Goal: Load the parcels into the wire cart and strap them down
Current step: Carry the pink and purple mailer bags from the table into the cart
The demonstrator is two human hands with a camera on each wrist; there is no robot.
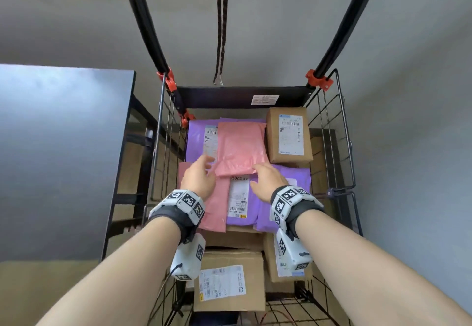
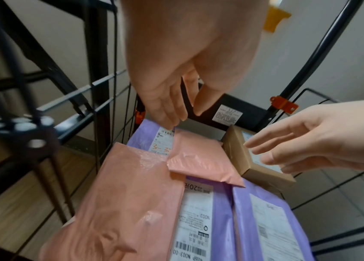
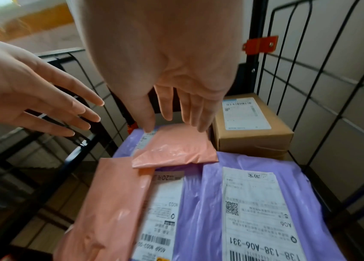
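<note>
Left hand: the left hand (image 1: 198,176) hovers with fingers straight and slightly spread, holding nothing, just above the parcels in the wire cart (image 1: 342,131).
Right hand: the right hand (image 1: 268,179) hovers beside the left, fingers straight and relaxed, also holding nothing.
Between the hands: the near edge of a small pink mailer (image 1: 241,147) lies just ahead of both sets of fingertips; whether either hand touches it cannot be told.
Under the left hand: a long pink mailer (image 1: 217,205) lies flat.
Under the right hand: a purple mailer (image 3: 254,203) with a white label reading A06.
Between the wrists: a second purple mailer (image 1: 238,198) with a barcode label.
Beyond the right fingertips: a brown box (image 1: 288,134) at the far right corner.
Beyond the left fingertips: a third purple mailer (image 1: 199,139), partly under the small pink one.
Far ahead of both hands: a dark strap (image 1: 221,32) hangs down, its hook just above the cart's back panel.
Below the wrists: cardboard boxes (image 1: 229,282) sit lower in the cart.
</note>
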